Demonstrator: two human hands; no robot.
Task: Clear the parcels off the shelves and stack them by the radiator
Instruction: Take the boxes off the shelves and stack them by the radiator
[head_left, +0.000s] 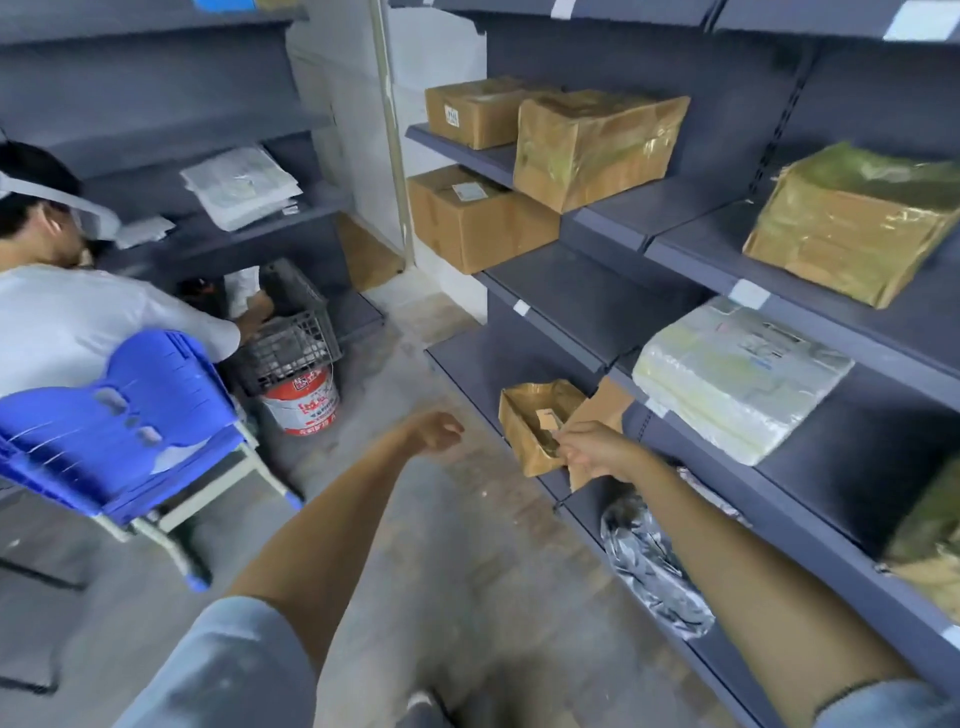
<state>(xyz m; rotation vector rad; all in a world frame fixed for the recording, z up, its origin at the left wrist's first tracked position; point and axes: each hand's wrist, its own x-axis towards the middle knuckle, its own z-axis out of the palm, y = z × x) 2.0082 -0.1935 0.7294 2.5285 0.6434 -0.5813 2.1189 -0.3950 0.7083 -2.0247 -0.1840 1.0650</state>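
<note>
My right hand: closed on small brown parcel at low shelf edge. Left hand: loosely curled, empty. Step: lifting off. Next: carry to radiator, unseen.

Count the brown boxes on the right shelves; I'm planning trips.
5: two on the upper shelf's left, one below, one far right, one in the right hand. More may hide off-frame.
</note>
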